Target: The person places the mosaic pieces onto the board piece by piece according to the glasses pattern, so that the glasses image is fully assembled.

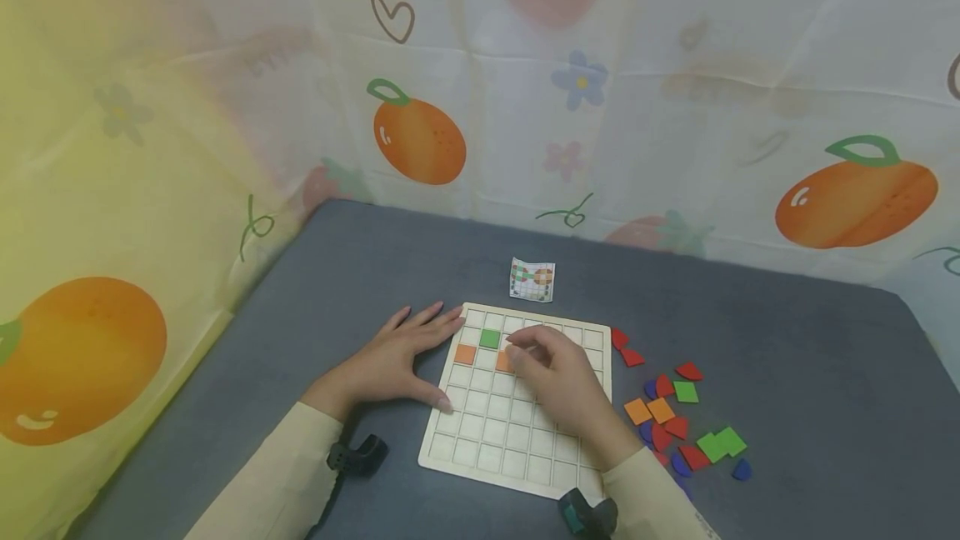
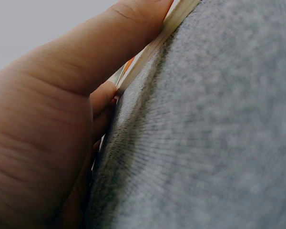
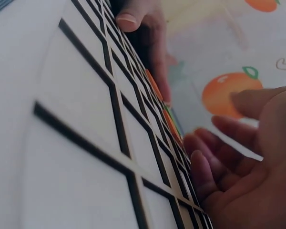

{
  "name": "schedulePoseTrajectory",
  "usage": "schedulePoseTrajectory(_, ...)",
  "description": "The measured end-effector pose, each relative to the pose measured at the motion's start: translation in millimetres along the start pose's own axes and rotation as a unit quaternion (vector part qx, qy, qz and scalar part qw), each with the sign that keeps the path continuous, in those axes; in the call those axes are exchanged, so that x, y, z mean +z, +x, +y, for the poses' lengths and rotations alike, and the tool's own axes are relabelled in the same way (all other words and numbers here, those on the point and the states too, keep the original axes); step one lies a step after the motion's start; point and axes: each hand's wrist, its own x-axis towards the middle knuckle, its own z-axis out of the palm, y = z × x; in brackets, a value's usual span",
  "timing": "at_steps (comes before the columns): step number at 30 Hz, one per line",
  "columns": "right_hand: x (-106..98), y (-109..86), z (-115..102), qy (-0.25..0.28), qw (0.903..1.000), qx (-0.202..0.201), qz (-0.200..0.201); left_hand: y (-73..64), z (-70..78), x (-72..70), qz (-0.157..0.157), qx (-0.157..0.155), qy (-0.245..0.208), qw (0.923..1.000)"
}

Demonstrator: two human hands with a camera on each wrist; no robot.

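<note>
A pale board (image 1: 491, 457) with a grid of square cells lies on the table. Near its top left sit a green square tile (image 1: 490, 338), an orange square tile (image 1: 465, 354) and a second orange tile (image 1: 503, 362), partly covered by my right hand (image 1: 558, 377). That hand is over the board, its fingertips close to this tile. In the right wrist view the thumb stands apart from loosely bent fingers, with nothing between them. My left hand (image 1: 390, 357) is spread at the board's left edge, thumb on the rim and fingertips by the top corner.
Behind the board lies a small printed card (image 1: 532, 280) with a coloured pattern. Loose red, blue, orange tiles (image 1: 637, 412) and green tiles (image 1: 686, 392) are scattered to the right of the board, some overlapping. A fruit-print cloth (image 1: 510, 123) hangs behind the grey table (image 1: 390, 244).
</note>
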Motion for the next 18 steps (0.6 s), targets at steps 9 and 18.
schedulePoseTrajectory(9, -11, -0.5, -11, 0.115, 0.9926, -0.026, -0.027, 0.7, 0.5, 0.6, 0.0, -0.005, 0.004, 1.0)
schedulePoseTrajectory(18, -24, -9.0, -22, 0.179, 0.9787, -0.075, -0.066, -0.1, 0.6, -0.4, -0.005, -0.005, 0.005, 1.0)
